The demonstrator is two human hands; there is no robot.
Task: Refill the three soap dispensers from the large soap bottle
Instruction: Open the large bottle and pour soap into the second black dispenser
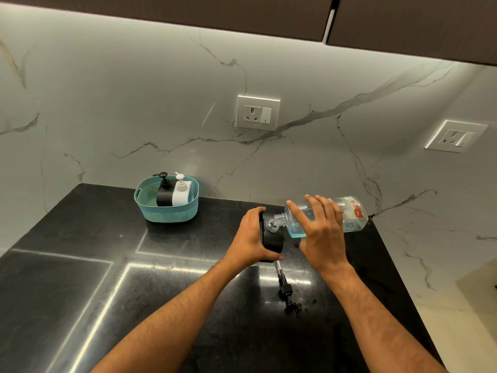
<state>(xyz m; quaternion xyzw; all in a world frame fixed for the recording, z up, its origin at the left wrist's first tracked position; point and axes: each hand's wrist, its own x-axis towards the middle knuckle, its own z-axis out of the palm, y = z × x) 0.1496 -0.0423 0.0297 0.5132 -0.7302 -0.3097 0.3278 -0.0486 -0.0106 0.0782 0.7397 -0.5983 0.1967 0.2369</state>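
The right hand (321,232) held the large soap bottle (329,216), with its fingers wrapped over the clear body. The bottle was tipped almost flat, and its open neck pointed left and down. Blue soap sat low inside the bottle, near the neck. A red label showed at the bottle's far end. The neck was right at the opening on top of a black soap dispenser (271,238). The left hand (254,235) held this dispenser from its left side, with the thumb in front and the fingers curled over the top edge. The dispenser stood on the black counter (80,265), near the back edge and toward the right side. Its black pump top (286,290) lay flat on the counter in front of it, between the two arms, with the tube end pointing back at the dispenser. A teal basket (168,210) stood by the back edge, well to the left of the hands. Inside it stood two more dispensers, touching side by side. One was a black dispenser with a pump (164,193), on the left. The other was a white dispenser with a pump (182,192), on the right. Both of them were upright. Behind it all was a white marble wall (134,103) with a wall socket (258,113) on it.
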